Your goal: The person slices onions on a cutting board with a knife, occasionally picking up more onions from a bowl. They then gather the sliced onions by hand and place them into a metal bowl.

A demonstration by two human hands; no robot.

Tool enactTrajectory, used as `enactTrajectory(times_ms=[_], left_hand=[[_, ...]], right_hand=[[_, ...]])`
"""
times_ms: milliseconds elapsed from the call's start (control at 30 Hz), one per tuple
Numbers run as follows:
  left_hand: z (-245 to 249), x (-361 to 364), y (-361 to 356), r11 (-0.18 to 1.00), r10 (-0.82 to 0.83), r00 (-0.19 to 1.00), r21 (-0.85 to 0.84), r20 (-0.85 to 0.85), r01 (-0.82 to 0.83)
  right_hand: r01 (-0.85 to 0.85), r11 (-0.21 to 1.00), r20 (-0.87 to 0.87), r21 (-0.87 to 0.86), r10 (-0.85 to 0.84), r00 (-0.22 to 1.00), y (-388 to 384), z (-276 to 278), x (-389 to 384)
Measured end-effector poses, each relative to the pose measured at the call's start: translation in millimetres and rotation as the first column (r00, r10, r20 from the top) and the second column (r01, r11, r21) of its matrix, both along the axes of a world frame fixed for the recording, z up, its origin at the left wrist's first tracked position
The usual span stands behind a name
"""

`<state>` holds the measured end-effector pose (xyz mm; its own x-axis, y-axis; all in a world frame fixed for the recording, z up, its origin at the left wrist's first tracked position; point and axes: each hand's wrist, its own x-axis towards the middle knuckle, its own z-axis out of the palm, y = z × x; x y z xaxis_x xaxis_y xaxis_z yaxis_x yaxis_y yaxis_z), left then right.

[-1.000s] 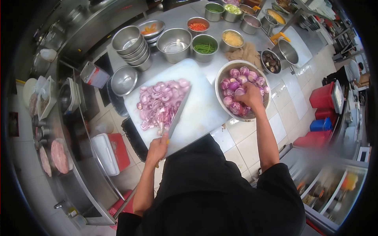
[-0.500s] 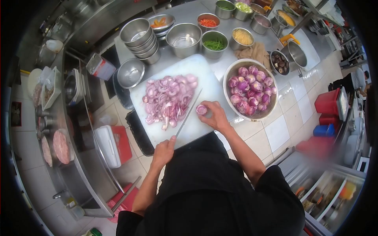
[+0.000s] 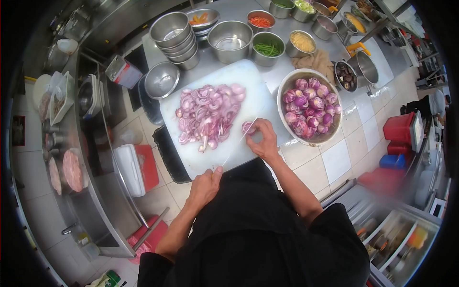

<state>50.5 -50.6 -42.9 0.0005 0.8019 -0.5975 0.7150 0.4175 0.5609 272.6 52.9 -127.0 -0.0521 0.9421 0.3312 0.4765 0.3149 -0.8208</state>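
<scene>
My left hand (image 3: 205, 185) is wrapped round the handle of a knife (image 3: 235, 147) at the near edge of the white cutting board (image 3: 193, 165). The thin blade points away and to the right, its tip end across a purple onion (image 3: 247, 127). On the right part of the board, my right hand (image 3: 264, 139) pinches that onion between thumb and fingers. A broad heap of sliced onion (image 3: 210, 112) covers the board's left half. Right of the board stands a metal colander (image 3: 282, 107) filled with peeled whole onions (image 3: 311, 107).
Behind the board are stacked steel bowls (image 3: 174, 40), a wide steel pot (image 3: 229, 43), and tins of green strips (image 3: 267, 49), red pieces (image 3: 261, 22) and yellow shreds (image 3: 302, 42). A brown cloth (image 3: 315, 63) lies behind the colander. Left of the board sits a shallow bowl (image 3: 161, 80).
The knife has swung right, from beside the sliced heap to across the onion. My left hand has shifted slightly right with it. My right hand still grips the onion.
</scene>
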Motion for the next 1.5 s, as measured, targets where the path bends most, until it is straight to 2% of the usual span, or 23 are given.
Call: enactTrajectory(times_ms=[333,533,600,767,867,933,967,1033,1100,1167,1200,1267,1400,1500], left_hand=[[18,-16,-13,0.993,-0.076,0.992,-0.093,-0.104,0.067],[-30,2,1,0.994,-0.109,0.99,0.013,-0.088,0.111],[-38,9,12,0.995,-0.099,0.992,0.002,-0.084,0.099],[-33,9,15,0.997,-0.073,0.996,-0.008,-0.042,0.073],[-24,5,11,0.997,-0.083,0.996,-0.001,-0.011,0.083],[-14,-3,3,0.999,0.032,0.997,0.016,0.065,-0.033],[-14,-8,-1,0.999,0.024,0.998,0.019,0.066,-0.026],[-13,-18,-5,0.989,0.148,0.987,0.006,0.069,-0.149],[-12,-26,-8,0.982,0.182,0.981,0.037,0.074,-0.185],[-10,-31,-12,0.968,0.242,0.967,0.043,0.079,-0.246],[-11,-33,-14,0.969,0.241,0.967,0.043,0.079,-0.245],[-15,-37,-18,0.968,0.244,0.968,0.048,0.056,-0.247],[-13,-38,-27,0.967,0.244,0.967,0.054,0.068,-0.248],[-16,-38,-32,0.976,0.219,0.975,-0.008,0.04,-0.219]], right_hand=[[0.038,0.998,-0.039,0.054,-0.036,0.999,-1,-5,0],[0.055,0.998,-0.065,-0.037,-0.057,0.996,-1,-1,1],[0.028,1.0,-0.035,-0.01,-0.028,0.999,-3,-3,-1],[0.015,0.997,0.012,0.073,-0.016,1.0,1,1,-6],[0.06,0.998,0.042,0.009,-0.06,0.997,8,3,4],[0.135,0.976,0.31,0.169,-0.182,0.933,23,11,9],[0.088,0.99,0.393,0.113,-0.126,0.911,31,5,12],[0.068,0.98,0.453,0.189,-0.149,0.879,36,19,4],[0.032,0.966,0.508,0.258,-0.164,0.846,44,29,-9],[-0.099,0.991,0.413,0.091,0.053,0.909,49,31,-18],[-0.098,0.991,0.413,0.091,0.052,0.909,47,28,-16],[-0.224,0.974,0.471,-0.031,0.212,0.856,45,18,-7],[-0.276,0.961,0.354,0.021,0.251,0.901,20,9,17],[-0.212,0.977,0.285,0.03,0.196,0.938,-1,3,29]])
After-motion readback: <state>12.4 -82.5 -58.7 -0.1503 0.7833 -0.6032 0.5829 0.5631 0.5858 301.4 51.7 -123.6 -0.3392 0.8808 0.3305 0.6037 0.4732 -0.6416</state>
